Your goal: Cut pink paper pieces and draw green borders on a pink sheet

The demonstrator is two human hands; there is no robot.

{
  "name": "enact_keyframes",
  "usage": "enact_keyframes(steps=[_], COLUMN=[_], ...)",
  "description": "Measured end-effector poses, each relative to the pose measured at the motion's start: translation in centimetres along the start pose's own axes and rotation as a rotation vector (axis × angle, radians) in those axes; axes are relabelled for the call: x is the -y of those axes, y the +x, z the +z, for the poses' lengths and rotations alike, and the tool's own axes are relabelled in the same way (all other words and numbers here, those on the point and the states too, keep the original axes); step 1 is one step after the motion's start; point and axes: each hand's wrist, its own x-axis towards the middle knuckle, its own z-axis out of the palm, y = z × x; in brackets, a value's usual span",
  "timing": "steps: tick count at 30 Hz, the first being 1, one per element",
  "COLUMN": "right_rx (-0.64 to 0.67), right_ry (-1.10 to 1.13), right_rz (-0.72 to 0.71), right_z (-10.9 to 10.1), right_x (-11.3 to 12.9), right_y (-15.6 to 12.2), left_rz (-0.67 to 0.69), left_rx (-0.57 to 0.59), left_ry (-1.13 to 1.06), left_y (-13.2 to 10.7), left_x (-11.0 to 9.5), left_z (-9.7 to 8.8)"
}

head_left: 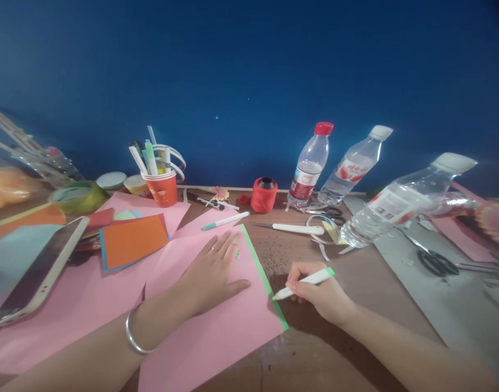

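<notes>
My left hand (pixel 211 269) lies flat with fingers spread on a pink sheet of paper (pixel 217 326), pressing it to the wooden table (pixel 315 348). A ring shows on one finger and a silver bangle on the wrist. My right hand (pixel 321 294) is closed round a white marker with a green end (pixel 303 282). Its tip touches the green stripe (pixel 262 272) that runs along the sheet's right edge.
An orange card (pixel 131 239) and a tablet (pixel 32 272) lie left on more pink paper. At the back stand an orange cup of pens (pixel 162 185), a red thread spool (pixel 264 194) and three water bottles (pixel 309 166). A second marker (pixel 225 220), a craft knife (pixel 292 227) and scissors (pixel 435 262) lie nearby.
</notes>
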Motion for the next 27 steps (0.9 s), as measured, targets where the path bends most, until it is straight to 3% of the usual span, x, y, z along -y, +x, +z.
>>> enact_keyframes(steps=[4,9,16,22,27], right_rx=[-0.022,0.13,0.026,0.175,0.071], right_ry=[-0.052,-0.086,-0.072,-0.093,-0.053], right_rz=[-0.029,-0.049,-0.047,-0.055,-0.065], right_z=[0.02,-0.29,-0.12,-0.36,-0.22], right_x=[0.13,0.31,-0.03,0.16,0.08], right_y=[-0.04,-0.21,-0.22,-0.29,-0.32], left_rz=[0.0,0.012,0.017,0.019,0.019], left_rx=[0.013,-0.022,-0.02,-0.015,-0.022], left_ry=[0.002,-0.034,-0.003,-0.029,-0.028], left_y=[0.01,-0.16,-0.15,-0.21,-0.17], left_x=[-0.12,0.11,0.18,0.23,0.16], left_z=[-0.15,0.13,0.37,0.3,0.19])
